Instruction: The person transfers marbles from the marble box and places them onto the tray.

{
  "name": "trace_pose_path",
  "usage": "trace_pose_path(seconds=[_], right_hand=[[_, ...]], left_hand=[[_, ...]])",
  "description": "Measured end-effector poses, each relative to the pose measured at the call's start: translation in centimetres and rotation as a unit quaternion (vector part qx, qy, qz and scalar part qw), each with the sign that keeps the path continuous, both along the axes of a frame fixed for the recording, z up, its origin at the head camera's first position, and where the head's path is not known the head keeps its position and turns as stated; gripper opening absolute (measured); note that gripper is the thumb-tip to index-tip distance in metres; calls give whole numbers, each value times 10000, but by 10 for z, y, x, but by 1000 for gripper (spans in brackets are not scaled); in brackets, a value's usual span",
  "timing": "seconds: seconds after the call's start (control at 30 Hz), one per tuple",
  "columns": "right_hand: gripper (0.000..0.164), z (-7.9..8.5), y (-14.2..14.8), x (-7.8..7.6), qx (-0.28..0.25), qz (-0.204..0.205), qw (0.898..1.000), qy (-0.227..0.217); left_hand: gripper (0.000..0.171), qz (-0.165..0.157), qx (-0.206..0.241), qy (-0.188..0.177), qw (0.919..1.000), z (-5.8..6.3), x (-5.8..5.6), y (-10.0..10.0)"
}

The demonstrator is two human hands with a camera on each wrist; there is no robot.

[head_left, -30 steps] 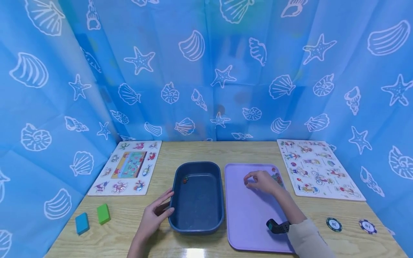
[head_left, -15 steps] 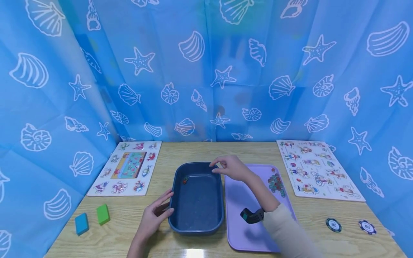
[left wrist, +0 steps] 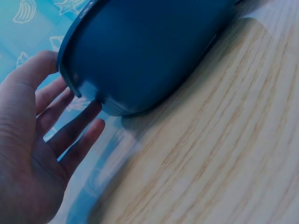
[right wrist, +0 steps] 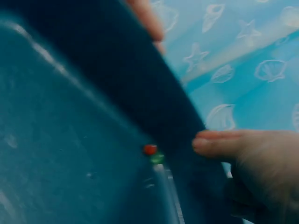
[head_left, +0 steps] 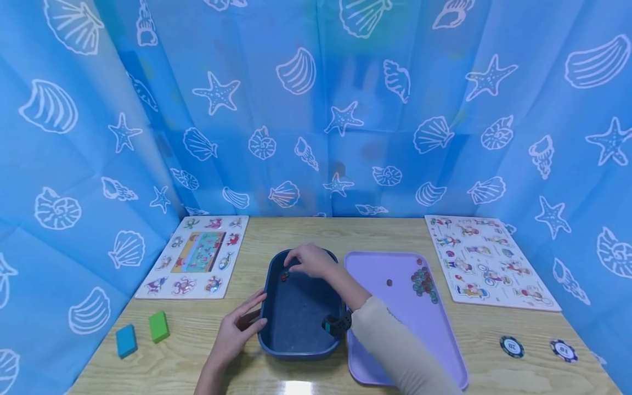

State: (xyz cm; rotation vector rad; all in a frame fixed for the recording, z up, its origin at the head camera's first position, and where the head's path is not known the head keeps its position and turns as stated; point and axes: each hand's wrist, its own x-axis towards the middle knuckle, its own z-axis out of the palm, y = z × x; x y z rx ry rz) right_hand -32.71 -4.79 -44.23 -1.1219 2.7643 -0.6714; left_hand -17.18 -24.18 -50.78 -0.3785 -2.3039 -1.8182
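Note:
Against the left side of a dark blue plastic box (head_left: 301,329), my left hand (head_left: 234,332) rests with thumb and fingers spread. In the left wrist view, its fingertips touch the rim and outer wall of the box. Over the box's far left corner reaches my right hand (head_left: 313,260), thumb and index finger near each other and pointing down; cannot tell whether a bead is between them. Below those fingertips, a red bead (right wrist: 149,149) and a green bead (right wrist: 157,159) lie on the box floor.
Right of the box lies a lilac tray (head_left: 390,340) with a cluster of red and green beads (head_left: 423,282) and a lone reddish bead (head_left: 389,282). Puzzle boards (head_left: 202,255) flank the back. Blue block (head_left: 126,340), green block (head_left: 158,326) and poker chips (head_left: 512,346) lie around.
My right hand has moved left from the lilac tray, across the box's right rim, to above its far left corner. The left hand has stayed at the box's side.

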Motion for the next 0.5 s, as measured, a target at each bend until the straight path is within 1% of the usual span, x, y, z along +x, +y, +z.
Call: trace_pose_path(seconds=[0.1,0.23,0.43,0.5], right_hand=[[16,-10,-8,-4,316,-184,9993,117],[17,-20,-16,-6,563,-314,9979,50],[19,-26,-19,-8,697,-364,9969,54],[19,-26,-18,-8,723,-370,9967,70]], left_hand=[[44,9,22,-12,10000,0,1,0],[45,-27,84,31,10000,-1,1,-1],[44,-104,230,150,9996,0,-1,0],[44,-48,307,88,9995,0,0,0]])
